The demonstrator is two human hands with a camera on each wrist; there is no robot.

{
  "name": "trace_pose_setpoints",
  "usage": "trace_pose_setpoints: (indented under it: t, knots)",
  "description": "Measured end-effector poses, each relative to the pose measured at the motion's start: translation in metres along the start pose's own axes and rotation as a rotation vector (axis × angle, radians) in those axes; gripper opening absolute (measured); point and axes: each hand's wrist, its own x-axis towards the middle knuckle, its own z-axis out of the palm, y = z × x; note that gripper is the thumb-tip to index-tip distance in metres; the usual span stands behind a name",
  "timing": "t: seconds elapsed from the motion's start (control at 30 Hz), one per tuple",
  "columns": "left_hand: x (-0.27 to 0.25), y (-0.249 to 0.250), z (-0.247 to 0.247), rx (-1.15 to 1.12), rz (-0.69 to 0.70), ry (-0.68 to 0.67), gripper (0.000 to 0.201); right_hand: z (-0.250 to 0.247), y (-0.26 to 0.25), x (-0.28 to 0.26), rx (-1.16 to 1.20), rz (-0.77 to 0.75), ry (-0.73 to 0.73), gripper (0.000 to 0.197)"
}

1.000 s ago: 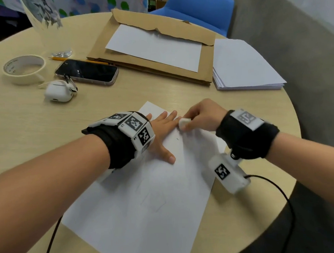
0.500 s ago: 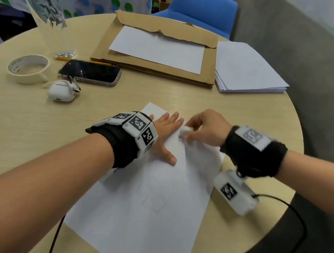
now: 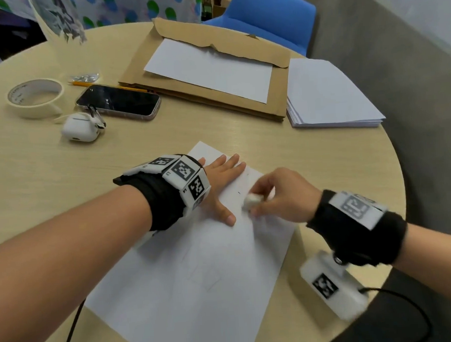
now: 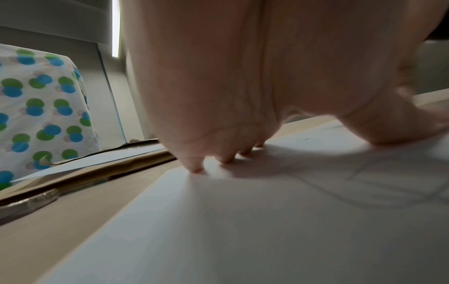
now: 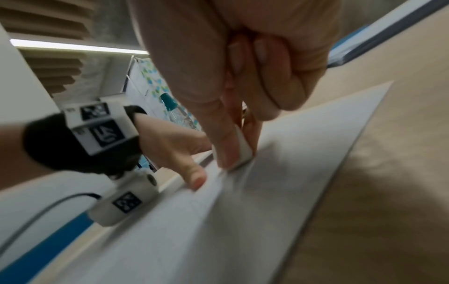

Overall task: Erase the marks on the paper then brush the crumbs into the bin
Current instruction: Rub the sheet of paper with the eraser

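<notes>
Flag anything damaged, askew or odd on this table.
The brown envelope has a ragged, torn flap along its far edge. The paper being erased lies askew to the table edge. Nothing is spilled.

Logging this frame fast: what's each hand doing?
Left hand: open, fingers flat, pressing the paper.
Right hand: closed, pinching the eraser on the paper.

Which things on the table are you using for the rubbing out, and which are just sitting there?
In use:
- eraser, pinched in the right hand
- paper, pressed flat by the left hand

Just lying about:
- phone
- tape roll
- earbud case
- cardboard envelope
- paper stack
</notes>
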Motion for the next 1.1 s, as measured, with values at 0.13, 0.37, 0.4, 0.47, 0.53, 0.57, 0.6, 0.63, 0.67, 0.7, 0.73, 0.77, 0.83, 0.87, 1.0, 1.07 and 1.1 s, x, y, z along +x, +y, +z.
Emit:
trace_pose_setpoints:
  t: [0.13,0.37,0.4,0.47,0.53,0.57,0.6,0.63,0.67,0.7,0.73,0.77,0.83,0.87,1.0,1.07,1.1]
  knots:
    - [0.000,0.000,-0.001,0.005,0.009,-0.008,0.120,-0.015,-0.005,0.014,-0.005,0.050,-0.106,0.016]
    - [-0.001,0.001,-0.002,-0.006,-0.004,0.002,0.118,-0.004,-0.001,0.012,0.021,0.009,0.087,0.021]
    - [-0.001,0.000,-0.002,-0.003,-0.006,-0.005,0.119,-0.001,0.000,0.002,-0.002,-0.008,0.011,0.020]
    - [0.000,0.000,-0.002,-0.001,-0.006,-0.012,0.119,-0.003,0.001,-0.005,0.010,-0.003,-0.134,0.017]
    - [0.000,0.002,-0.003,0.012,-0.004,-0.018,0.119,-0.012,0.000,0.008,0.047,0.041,-0.125,0.017]
    - [0.000,0.002,-0.004,0.015,-0.005,-0.018,0.118,-0.017,0.000,0.020,0.056,0.063,-0.063,0.019]
    - [-0.001,0.003,-0.004,0.014,-0.005,-0.017,0.118,-0.022,-0.001,0.030,0.065,0.082,0.011,0.021]
    - [-0.002,0.003,-0.004,0.009,-0.006,-0.014,0.118,-0.023,-0.002,0.038,0.066,0.091,0.078,0.023]
    - [-0.002,0.004,-0.004,0.008,-0.008,-0.012,0.118,-0.022,-0.003,0.040,0.061,0.089,0.119,0.024]
    - [-0.002,0.004,-0.004,0.010,-0.009,-0.012,0.118,-0.019,-0.003,0.035,0.047,0.074,0.137,0.025]
    - [-0.002,0.003,-0.004,0.012,-0.010,-0.015,0.118,-0.015,-0.001,0.026,0.023,0.047,0.120,0.026]
    - [-0.002,0.003,-0.004,0.010,-0.012,-0.018,0.118,-0.010,0.001,0.014,-0.004,0.015,0.076,0.025]
    - [-0.001,0.002,-0.003,0.005,-0.012,-0.022,0.119,-0.004,0.003,-0.008,-0.020,-0.007,-0.077,0.019]
    - [-0.001,0.002,-0.003,0.007,-0.011,-0.023,0.119,-0.005,0.003,-0.011,-0.011,-0.001,-0.139,0.017]
    - [0.000,0.002,-0.004,0.018,-0.011,-0.025,0.119,-0.021,-0.002,0.024,0.038,0.077,-0.009,0.027]
    - [-0.001,0.003,-0.004,0.013,-0.006,-0.011,0.119,-0.022,-0.003,0.037,0.059,0.096,0.087,0.028]
    - [-0.002,0.003,-0.003,0.011,-0.006,-0.007,0.119,-0.020,-0.002,0.036,0.052,0.088,0.107,0.027]
